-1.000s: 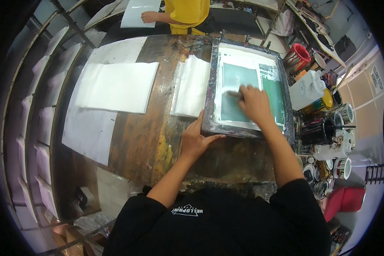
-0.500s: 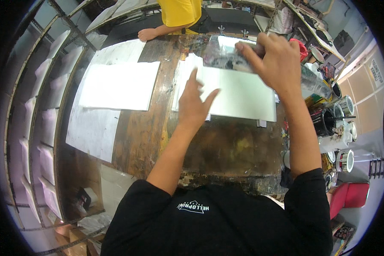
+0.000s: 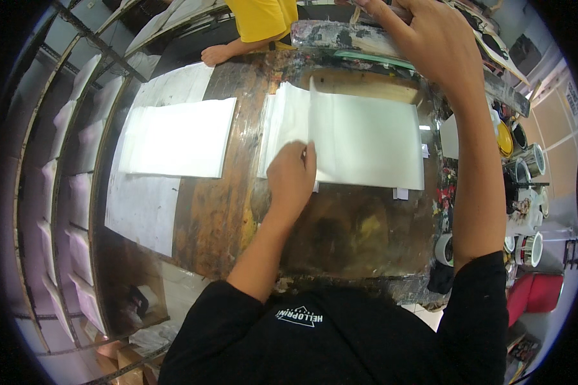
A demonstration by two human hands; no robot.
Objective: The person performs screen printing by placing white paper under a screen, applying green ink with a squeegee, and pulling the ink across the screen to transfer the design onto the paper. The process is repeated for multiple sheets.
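"What have you got in your left hand?"

"My left hand (image 3: 292, 176) has its fingers curled together, pinching the left edge of a smooth white sheet (image 3: 369, 141). That edge stands up a little where it meets a stack of white sheets (image 3: 286, 131)."

"And where is the sheet itself?"

"Right of centre on the stained bench (image 3: 359, 234), most of it flat. Small pale tabs (image 3: 401, 193) show by its near and right edges."

"Your right hand?"

"My right hand (image 3: 440, 42) is well forward, at the screen-printing frame (image 3: 340, 38), which is tilted up beyond the sheet. The thumb reaches along it, but the upper edge of my view cuts off some fingers, so I can't tell how firmly they close. My forearm crosses in front of the frame."

"What else is around you?"

"To my left, another white stack (image 3: 180, 141) on a big pale sheet (image 3: 141, 212), and past that a rack (image 3: 91, 244) holding white sheets. At the far side is a co-worker in a yellow top (image 3: 260, 19). To my right are a yellow-rimmed can (image 3: 504, 139) and a red chair (image 3: 538, 298)."
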